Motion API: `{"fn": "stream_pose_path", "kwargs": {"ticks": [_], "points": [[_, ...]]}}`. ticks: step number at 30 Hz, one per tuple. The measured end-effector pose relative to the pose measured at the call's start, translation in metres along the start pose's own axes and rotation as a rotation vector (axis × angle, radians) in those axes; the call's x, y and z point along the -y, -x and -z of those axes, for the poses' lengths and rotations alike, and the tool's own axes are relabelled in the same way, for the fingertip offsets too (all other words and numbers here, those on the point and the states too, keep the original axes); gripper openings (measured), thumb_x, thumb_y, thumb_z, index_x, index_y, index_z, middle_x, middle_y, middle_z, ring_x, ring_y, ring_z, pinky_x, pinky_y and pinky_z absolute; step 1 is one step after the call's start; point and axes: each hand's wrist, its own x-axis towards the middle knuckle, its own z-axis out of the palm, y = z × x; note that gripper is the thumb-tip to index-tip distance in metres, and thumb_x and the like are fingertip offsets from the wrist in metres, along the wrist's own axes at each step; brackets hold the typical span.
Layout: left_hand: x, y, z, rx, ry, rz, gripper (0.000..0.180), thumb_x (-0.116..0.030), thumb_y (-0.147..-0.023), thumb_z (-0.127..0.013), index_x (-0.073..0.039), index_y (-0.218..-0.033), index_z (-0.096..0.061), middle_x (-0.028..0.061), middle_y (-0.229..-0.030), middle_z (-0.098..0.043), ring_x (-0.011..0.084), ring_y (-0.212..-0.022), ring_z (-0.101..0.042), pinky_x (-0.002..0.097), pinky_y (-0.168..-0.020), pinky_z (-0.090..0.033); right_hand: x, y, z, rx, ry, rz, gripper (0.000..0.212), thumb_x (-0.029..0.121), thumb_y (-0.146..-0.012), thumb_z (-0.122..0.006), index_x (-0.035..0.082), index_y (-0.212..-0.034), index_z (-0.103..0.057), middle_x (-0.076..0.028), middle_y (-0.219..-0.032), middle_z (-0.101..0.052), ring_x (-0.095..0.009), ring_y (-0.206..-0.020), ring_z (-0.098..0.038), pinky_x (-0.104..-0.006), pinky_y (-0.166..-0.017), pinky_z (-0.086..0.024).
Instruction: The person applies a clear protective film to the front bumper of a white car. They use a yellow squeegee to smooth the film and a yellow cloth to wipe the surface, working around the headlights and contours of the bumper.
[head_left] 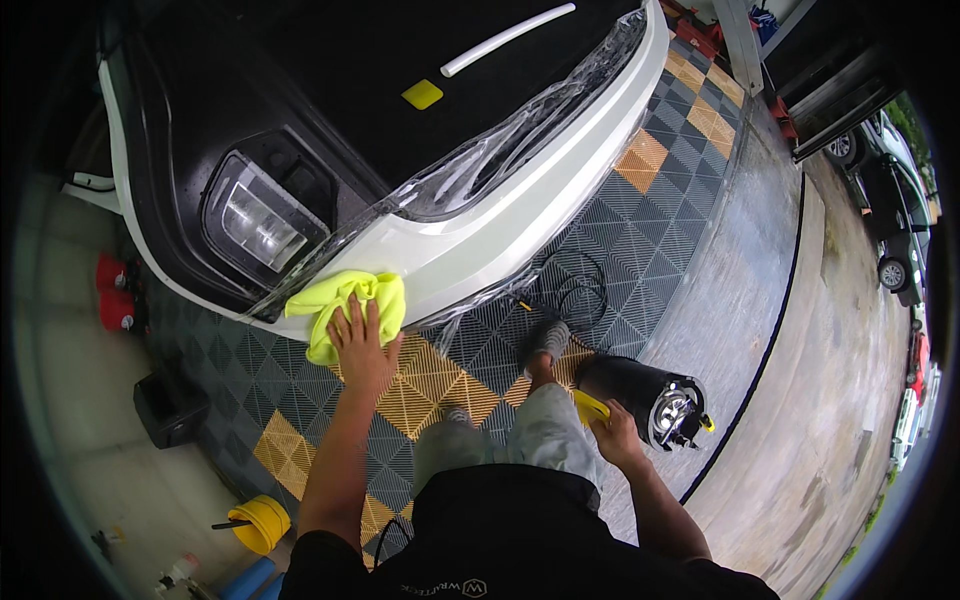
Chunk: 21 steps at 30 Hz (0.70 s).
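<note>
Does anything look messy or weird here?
Yes, the clear plastic film looks odd: it's wrinkled and bunched along the edge of the white bumper instead of lying flat. I can't see any clear spill.

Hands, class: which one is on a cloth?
The left hand, spread on the bright yellow cloth; the right hand holds a yellow tool instead.
</note>
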Motion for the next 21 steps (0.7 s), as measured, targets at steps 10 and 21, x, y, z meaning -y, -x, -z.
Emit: {"fn": "stream_pose_path", "kwargs": {"ticks": [10, 21], "points": [[-0.242, -0.21, -0.065, 0.131, 0.099, -0.365, 0.078, -0.022, -0.083, -0.064, -0.016, -0.153, -0.029, 0.0237, -0.157, -0.023, 0.048, -0.139, -0.03, 0.0649, -0.108, -0.03, -0.1, -0.072, 0.058, -0.084, -0.146, -0.214, 0.023, 0.008, -0.086, -0.058, -0.003, -0.104, -0.063, -0.02, -0.093, -0.063, -0.04, -0.087, -0.063, -0.0423, -0.077, -0.049], [-0.451, -0.419, -0.122, -0.102, 0.379, -0.246, 0.062, -0.015, -0.087, -0.054, -0.014, -0.148, -0.042, 0.0178, -0.159, -0.023, 0.0438, -0.143, -0.023, 0.0631, -0.114, -0.02, -0.158, -0.125, 0.152, -0.11, -0.082, -0.477, 0.039, 0.02, -0.088, -0.057, -0.006, -0.117, -0.059, -0.023, -0.105, -0.067, -0.037, -0.097, -0.065, -0.0429, -0.086, -0.05]]}}
